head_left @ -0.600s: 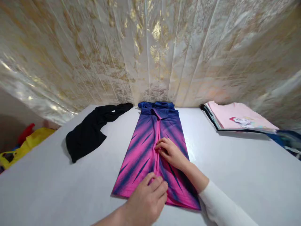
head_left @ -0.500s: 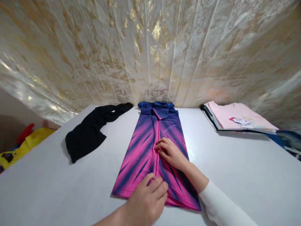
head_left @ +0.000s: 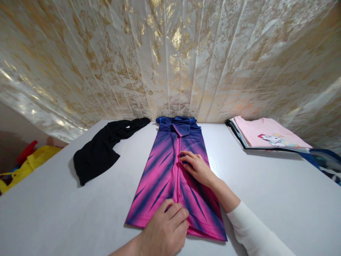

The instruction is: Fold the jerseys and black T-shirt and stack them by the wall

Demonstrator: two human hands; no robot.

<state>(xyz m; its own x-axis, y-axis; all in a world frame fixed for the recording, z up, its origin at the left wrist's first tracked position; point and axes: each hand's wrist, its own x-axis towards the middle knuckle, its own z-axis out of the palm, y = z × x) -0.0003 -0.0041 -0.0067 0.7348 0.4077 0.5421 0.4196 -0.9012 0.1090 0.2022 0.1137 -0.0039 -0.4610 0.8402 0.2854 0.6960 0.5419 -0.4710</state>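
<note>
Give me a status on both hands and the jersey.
Left hand flat on jersey, near hem. Right hand pressing its middle fold. Black garment lies apart, left.

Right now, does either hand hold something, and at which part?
Nothing is gripped. Both hands press flat on the folded pink and blue garment: the left hand at its near hem, the right hand on its centre line.

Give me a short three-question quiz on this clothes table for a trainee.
1. True or false: the left hand rests on the near hem of the pink-and-blue garment.
2. Which lies to that garment's left? A: black garment; B: pink folded shirt.
3. What colour is the sleeve behind the right hand?
Key: 1 true; 2 A; 3 white.
</note>
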